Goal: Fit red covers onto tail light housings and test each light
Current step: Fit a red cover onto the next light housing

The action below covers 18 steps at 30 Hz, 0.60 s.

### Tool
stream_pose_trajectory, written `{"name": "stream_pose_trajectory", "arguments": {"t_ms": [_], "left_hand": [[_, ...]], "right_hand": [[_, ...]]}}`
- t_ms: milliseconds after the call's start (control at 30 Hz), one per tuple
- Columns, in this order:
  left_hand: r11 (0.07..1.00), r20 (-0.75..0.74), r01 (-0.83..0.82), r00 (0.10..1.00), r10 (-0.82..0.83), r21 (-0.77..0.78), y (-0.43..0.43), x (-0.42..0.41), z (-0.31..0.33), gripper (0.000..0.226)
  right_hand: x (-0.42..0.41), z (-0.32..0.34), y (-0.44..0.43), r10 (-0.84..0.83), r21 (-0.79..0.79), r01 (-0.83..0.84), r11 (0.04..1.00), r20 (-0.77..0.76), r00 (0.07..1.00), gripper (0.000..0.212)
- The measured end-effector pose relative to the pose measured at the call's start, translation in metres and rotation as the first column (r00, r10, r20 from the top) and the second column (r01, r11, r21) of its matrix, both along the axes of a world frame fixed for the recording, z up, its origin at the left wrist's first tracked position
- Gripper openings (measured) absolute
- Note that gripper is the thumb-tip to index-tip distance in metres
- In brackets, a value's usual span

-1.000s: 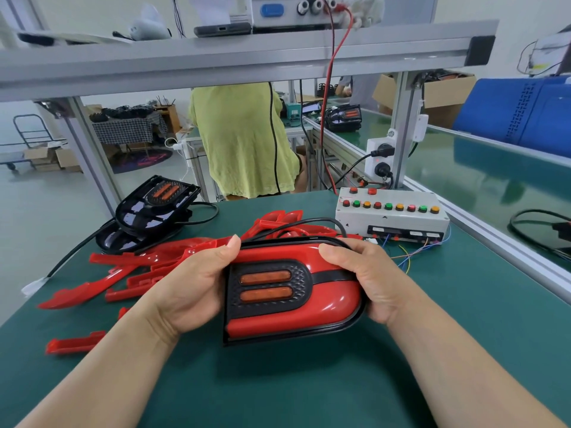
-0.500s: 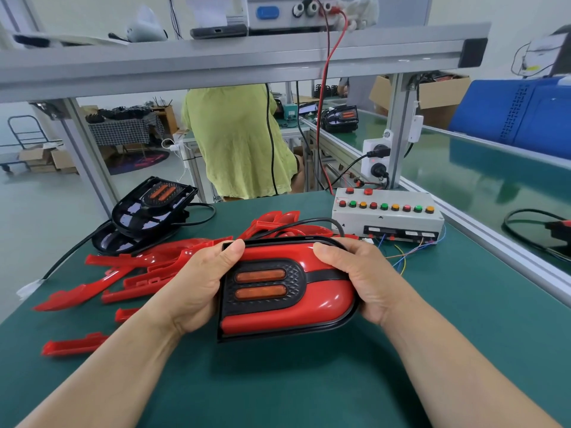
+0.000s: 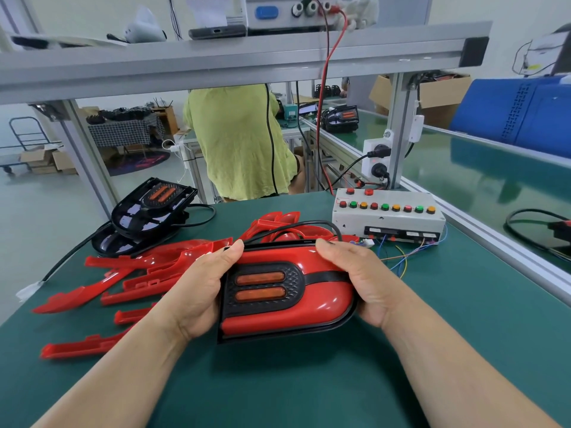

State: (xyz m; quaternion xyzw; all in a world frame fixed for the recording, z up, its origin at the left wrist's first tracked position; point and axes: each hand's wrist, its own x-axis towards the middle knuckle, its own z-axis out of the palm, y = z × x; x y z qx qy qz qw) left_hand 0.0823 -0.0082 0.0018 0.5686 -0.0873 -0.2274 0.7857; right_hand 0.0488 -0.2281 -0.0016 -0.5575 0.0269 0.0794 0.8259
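A tail light [image 3: 287, 307] with a black housing, a red cover on it and two orange reflector strips sits between my hands above the green mat. My left hand [image 3: 200, 291] grips its left end with the thumb on the top edge. My right hand [image 3: 358, 282] grips its right end the same way. A black cable runs from the light's top toward the white test box [image 3: 389, 217], which has a row of coloured buttons. Loose red covers [image 3: 139, 276] lie in a pile to the left. Black housings [image 3: 151, 211] without covers are stacked at the back left.
A grey aluminium frame beam [image 3: 247, 57] crosses overhead, with a power supply and red lead on it. A socket block [image 3: 378, 162] hangs on the right post. A person in a yellow-green shirt [image 3: 238, 140] stands beyond the bench. A conveyor [image 3: 494, 180] runs on the right.
The tail light stays between both hands in nearly the same place. My left thumb has shifted a little further over its top edge.
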Motion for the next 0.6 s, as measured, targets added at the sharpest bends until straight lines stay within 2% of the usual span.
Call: {"name": "stream_pose_trajectory", "arguments": {"t_ms": [100, 300, 433, 600], "left_hand": [[0.999, -0.007, -0.047, 0.999, 0.047, 0.012, 0.0002, 0.0011, -0.0007, 0.045], [0.996, -0.004, -0.083, 0.997, 0.083, 0.028, 0.0019, 0.0016, -0.0014, 0.047], [0.995, 0.012, -0.099, 0.995, 0.099, 0.021, 0.0012, 0.0014, -0.0014, 0.047], [0.996, 0.019, -0.083, 0.996, 0.083, 0.013, 0.0013, 0.0003, 0.0004, 0.048]], "right_hand": [[-0.0003, 0.001, -0.0008, 0.066, 0.067, -0.066, 0.996, -0.01, 0.998, 0.039], [-0.0003, -0.0013, -0.0053, 0.056, -0.006, -0.056, 0.998, 0.052, 0.997, 0.037], [0.0007, 0.0, -0.005, 0.046, -0.017, -0.045, 0.999, 0.095, 0.994, 0.024], [-0.0007, -0.0004, -0.0062, 0.056, 0.0, -0.056, 0.998, 0.104, 0.993, 0.024]]}}
